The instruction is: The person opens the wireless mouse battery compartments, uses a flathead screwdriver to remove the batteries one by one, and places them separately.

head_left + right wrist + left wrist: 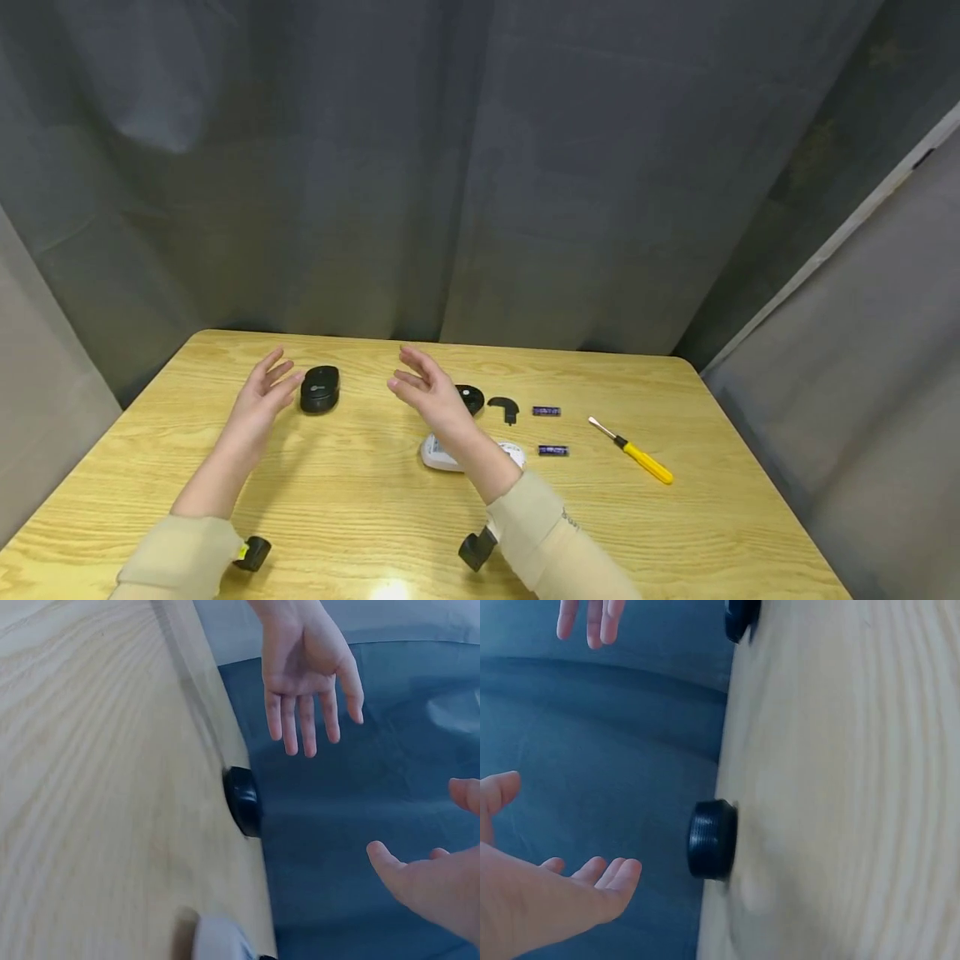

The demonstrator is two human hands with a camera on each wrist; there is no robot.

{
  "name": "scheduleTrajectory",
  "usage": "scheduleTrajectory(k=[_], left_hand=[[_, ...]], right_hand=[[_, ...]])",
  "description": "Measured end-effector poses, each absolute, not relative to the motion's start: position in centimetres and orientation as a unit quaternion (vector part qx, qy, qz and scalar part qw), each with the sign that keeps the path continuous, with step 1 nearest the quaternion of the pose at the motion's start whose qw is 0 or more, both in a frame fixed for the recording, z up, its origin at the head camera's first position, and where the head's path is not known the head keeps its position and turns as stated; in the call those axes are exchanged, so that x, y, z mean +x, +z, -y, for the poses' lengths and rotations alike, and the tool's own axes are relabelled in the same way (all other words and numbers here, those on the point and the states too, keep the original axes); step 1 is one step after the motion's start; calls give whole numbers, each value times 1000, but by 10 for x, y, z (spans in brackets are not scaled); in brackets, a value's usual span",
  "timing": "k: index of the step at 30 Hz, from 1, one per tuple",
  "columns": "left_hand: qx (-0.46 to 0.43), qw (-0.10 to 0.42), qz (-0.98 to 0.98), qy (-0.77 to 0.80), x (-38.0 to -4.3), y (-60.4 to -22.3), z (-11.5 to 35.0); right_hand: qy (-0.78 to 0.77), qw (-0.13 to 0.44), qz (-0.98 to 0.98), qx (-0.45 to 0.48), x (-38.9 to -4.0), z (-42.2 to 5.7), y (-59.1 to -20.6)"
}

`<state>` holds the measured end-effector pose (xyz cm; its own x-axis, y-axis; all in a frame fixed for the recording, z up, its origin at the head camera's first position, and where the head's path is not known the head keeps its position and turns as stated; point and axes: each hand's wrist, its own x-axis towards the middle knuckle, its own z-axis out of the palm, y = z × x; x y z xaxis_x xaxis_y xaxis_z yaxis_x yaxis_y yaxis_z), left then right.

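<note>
Both hands are raised over the table, apart from each other, fingers relaxed and nothing held. The left hand (255,404) is at the left; its fingertips come close beside a black mouse-shaped device (320,389) in the head view. That device also shows in the left wrist view as a dark rounded block (712,840). The right hand (442,408) is over the middle, partly hiding a black rounded part (471,398) and a white mouse-shaped device (438,457). Facing the right hand, the left palm (304,675) appears in the right wrist view.
Right of the black part lies a curved black cover (506,408) with a tab. Two purple batteries, one farther back (546,411) and one nearer (553,451), lie beside it. A yellow-handled screwdriver (637,454) lies farther right. A grey curtain (360,183) hangs behind the wooden table (337,500).
</note>
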<state>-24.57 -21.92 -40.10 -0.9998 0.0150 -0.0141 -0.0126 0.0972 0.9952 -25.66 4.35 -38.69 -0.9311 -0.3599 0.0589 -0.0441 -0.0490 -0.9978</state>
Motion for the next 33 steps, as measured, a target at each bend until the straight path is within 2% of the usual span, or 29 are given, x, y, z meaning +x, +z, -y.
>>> scheduleTrajectory(k=[11,23,33], left_hand=[[-32,69,-773,630,-259,-420,231],[-27,132,-768,626,-269,-444,238],[-40,136,-757,638,-279,-452,237]], right_hand=[[-759,179,-620,-90,-267,-7,-418],[-779,213,-590,-5,-278,25,-448],[-758,212,-615,-50,-289,25,-466]])
